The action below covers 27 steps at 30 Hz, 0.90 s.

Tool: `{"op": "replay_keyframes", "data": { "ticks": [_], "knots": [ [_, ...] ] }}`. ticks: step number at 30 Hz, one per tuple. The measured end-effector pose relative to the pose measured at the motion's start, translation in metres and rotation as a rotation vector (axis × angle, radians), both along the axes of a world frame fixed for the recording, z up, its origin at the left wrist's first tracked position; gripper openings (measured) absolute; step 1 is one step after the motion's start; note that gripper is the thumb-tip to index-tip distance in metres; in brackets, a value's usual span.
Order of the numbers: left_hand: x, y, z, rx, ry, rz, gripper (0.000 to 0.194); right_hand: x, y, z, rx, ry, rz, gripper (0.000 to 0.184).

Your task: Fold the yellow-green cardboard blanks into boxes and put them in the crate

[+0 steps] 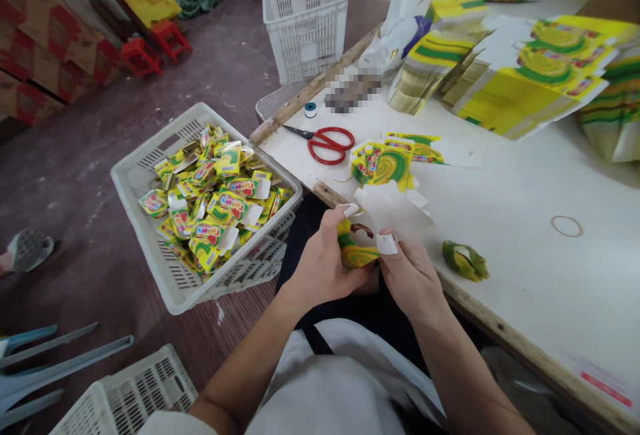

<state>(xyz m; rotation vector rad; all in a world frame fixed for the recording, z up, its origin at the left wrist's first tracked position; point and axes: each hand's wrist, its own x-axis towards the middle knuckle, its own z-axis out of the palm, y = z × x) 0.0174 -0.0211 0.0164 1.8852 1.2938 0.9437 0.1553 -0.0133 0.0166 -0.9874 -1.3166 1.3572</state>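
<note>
Just in front of my body, at the table's edge, a yellow and green printed carton (358,256) is held between my two hands. My left hand (323,262) wraps the carton's left side, with a white covering on a fingertip. On the other side, my right hand (413,275) grips it with a white-covered thumb pressed against its edge. White unprinted card, blurred, stands up behind the thumbs. Beyond it lies a small pile of flat yellow cartons (390,163) on the white table (510,215). The fingers under the carton are partly hidden.
Left of the table, a white crate (170,275) holds many small yellow cartons (220,205). Red-handled scissors (333,145), a small spool (311,110) and a crumpled green-yellow piece (465,260) lie on the table. Carton stacks (530,82) stand behind. Another crate (306,22) is beyond.
</note>
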Motion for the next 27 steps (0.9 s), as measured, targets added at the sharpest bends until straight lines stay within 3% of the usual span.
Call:
{"op": "replay_keyframes", "data": {
  "ticks": [8,11,18,23,27],
  "knots": [
    [0.0,0.001,-0.004,0.088,-0.004,0.002,0.078,-0.002,-0.002,-0.003,-0.066,0.159,-0.004,0.04],
    [-0.001,0.002,-0.003,0.048,-0.006,-0.006,0.079,0.0,-0.001,-0.004,-0.034,0.142,0.011,0.044],
    [-0.004,0.0,0.004,-0.038,-0.018,-0.036,0.075,0.009,0.003,0.007,0.218,-0.092,0.042,0.042],
    [-0.005,0.002,0.004,0.035,-0.014,-0.045,0.071,0.007,0.002,0.008,0.167,0.001,0.058,0.044],
    [-0.006,0.002,0.005,0.001,-0.008,-0.062,0.069,0.007,0.001,0.004,0.156,0.005,0.083,0.047]
  ]
}}
